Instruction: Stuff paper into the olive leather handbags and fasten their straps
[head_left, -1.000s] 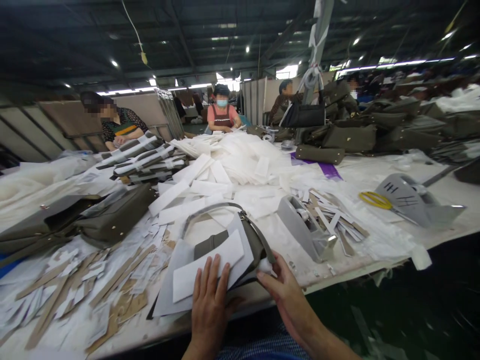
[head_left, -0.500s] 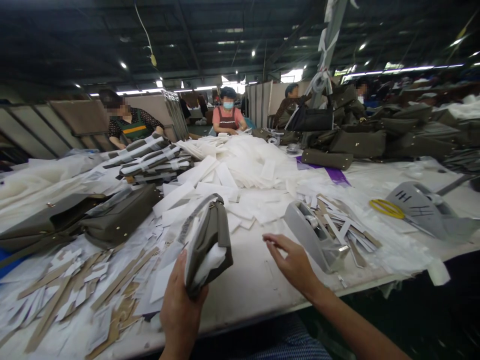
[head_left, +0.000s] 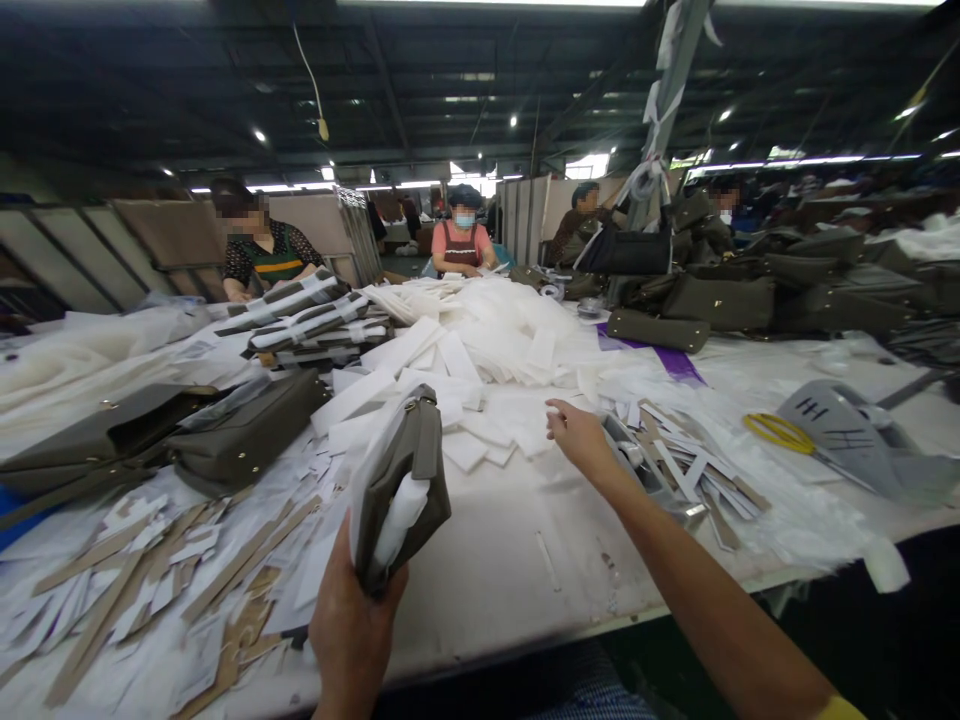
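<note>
My left hand [head_left: 352, 610] is wrapped round the lower end of a small olive-grey handbag [head_left: 409, 480], holding it tilted on end above the table. White padding [head_left: 401, 520] shows in the bag's open side. My right hand [head_left: 581, 440] is stretched out over the table, its fingers loosely bent and slightly apart, with nothing visible in them. White foam sheets [head_left: 487, 440] lie just to its left. Partly hidden behind my right hand and forearm is a grey tape dispenser [head_left: 637, 465].
Paper and card strips [head_left: 142, 560] litter the left side, near olive bags [head_left: 247, 430]. Yellow-handled scissors [head_left: 780, 432] lie beside another grey dispenser [head_left: 847, 430]. More bags [head_left: 720, 300] are heaped at back right. Co-workers sit across the table, one in a pink top [head_left: 459, 240].
My right hand has moved forward, away from me, past the tape dispenser towards the foam sheets. The handbag in my left hand has shifted slightly left and turned a little.
</note>
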